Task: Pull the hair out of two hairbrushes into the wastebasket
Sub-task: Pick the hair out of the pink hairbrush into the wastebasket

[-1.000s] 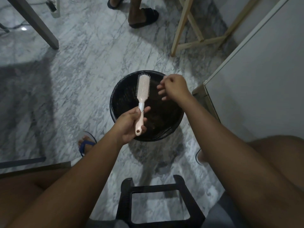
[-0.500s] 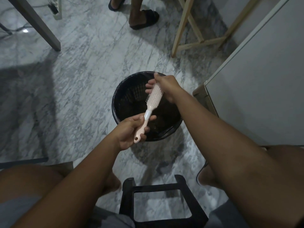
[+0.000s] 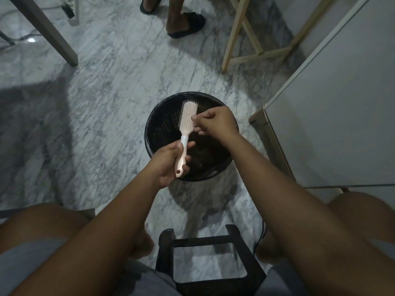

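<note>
A pale pink hairbrush (image 3: 188, 116) with white bristles is held over the round black wastebasket (image 3: 158, 124) on the marble floor. My left hand (image 3: 168, 163) grips its handle from below, bristle face up. My right hand (image 3: 215, 122) is at the right edge of the brush head, fingertips pinched together against the bristles. Whether any hair is between those fingers is too fine to see. A dark tangle lies inside the basket. No second hairbrush is in view.
A white cabinet (image 3: 333, 103) stands close on the right. A black stool frame (image 3: 209, 263) is between my knees. Another person's sandalled feet (image 3: 183, 24), a wooden frame (image 3: 245, 39) and a table leg (image 3: 49, 33) are farther off.
The brush swung back from tilted right to nearly upright over the basket. My right hand, which covered the brush tip, now pinches at the head's right side.
</note>
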A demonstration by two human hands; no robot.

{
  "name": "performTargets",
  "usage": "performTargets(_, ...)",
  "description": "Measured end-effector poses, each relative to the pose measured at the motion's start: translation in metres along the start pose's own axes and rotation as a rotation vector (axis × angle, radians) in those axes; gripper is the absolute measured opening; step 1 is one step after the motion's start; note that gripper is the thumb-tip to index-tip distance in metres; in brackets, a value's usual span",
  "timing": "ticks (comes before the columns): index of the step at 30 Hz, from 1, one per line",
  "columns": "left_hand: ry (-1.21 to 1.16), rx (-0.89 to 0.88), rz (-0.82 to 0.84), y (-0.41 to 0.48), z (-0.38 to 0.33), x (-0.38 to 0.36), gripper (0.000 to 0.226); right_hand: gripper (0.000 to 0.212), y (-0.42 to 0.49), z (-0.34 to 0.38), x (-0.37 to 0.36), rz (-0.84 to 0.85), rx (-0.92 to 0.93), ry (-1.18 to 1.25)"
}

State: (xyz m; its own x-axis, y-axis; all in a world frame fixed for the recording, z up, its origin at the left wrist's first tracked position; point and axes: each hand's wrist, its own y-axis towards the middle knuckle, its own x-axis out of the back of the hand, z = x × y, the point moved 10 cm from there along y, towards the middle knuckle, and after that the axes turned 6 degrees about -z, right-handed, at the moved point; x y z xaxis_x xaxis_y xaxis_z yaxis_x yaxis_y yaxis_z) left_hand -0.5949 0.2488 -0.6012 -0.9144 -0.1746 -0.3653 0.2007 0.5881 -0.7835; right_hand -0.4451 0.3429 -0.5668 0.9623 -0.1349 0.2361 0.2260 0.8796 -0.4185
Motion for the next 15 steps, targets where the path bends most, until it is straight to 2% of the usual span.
performTargets(3,-0.011,0.008,-0.053,0.002,-0.001,0.006,0.032,0.025,-0.001,0.008,0.018,-0.144,0.023,0.047)
performTargets(6,-0.029,0.030,-0.076,0.005,-0.001,0.011,0.038,0.021,-0.001,0.006,0.025,-0.167,0.038,0.022)
performTargets(10,-0.041,0.037,-0.078,0.001,-0.002,0.008,0.039,0.021,-0.003,-0.010,0.015,-0.103,-0.004,-0.079)
performTargets(15,-0.022,0.036,-0.021,-0.009,-0.002,-0.007,0.036,0.047,-0.010,0.000,-0.013,0.141,0.028,0.028)
